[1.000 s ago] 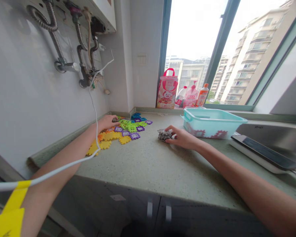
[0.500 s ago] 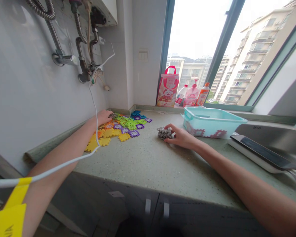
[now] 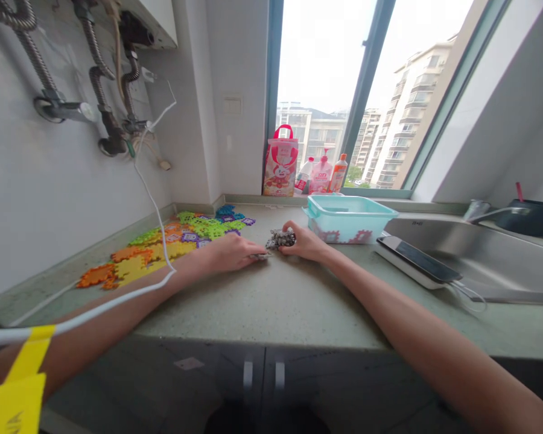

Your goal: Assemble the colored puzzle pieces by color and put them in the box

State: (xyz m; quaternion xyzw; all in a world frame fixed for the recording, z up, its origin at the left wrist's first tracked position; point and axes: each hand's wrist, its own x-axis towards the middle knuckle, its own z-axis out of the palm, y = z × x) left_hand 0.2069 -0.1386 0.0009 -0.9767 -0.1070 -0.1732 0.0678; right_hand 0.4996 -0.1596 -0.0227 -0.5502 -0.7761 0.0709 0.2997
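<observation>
1. The right hand (image 3: 304, 243) has its fingers curled around a small grey stack of toothed plastic pieces (image 3: 280, 238), gripping it just above the speckled green-grey countertop (image 3: 271, 301), near the middle of its depth and short of the back edge.
2. The left hand (image 3: 233, 252) lies palm down beside it, fingertips pinching a single flat grey piece (image 3: 259, 257) against the countertop, close to the stack; holding it flat there seems to line it up with the stack.
3. Both forearms reach forward from the front edge and converge, wrists low, so the hands nearly meet.
4. A spread of colourful interlocking plastic tiles (image 3: 172, 238), orange, yellow, green, purple and blue, lies toward the left back corner, along the wall.
5. A pale turquoise plastic tub (image 3: 349, 218) stands just behind the right hand, toward the back edge.
6. A white cable (image 3: 154, 205) hangs from the wall fittings across the left forearm.
</observation>
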